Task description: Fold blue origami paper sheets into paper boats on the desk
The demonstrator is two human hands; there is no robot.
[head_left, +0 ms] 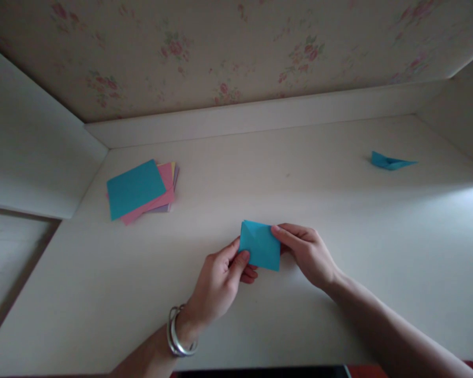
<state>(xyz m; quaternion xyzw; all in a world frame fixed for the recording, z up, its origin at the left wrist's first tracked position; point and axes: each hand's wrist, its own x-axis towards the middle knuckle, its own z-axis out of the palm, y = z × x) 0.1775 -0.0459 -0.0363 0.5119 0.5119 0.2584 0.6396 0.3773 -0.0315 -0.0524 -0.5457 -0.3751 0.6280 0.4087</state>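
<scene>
A small folded blue paper point(260, 245) is held just above the white desk point(236, 173) near its front middle. My left hand point(220, 281) pinches its lower left edge between thumb and fingers; a silver bangle sits on that wrist. My right hand point(309, 253) grips the paper's right edge, fingers closed along it. Both hands are shut on the same sheet.
A stack of coloured paper sheets point(142, 191), blue on top with pink, yellow and purple below, lies at the desk's left. A finished blue folded paper shape point(390, 161) rests at the far right. Floral wallpaper rises behind a low white ledge.
</scene>
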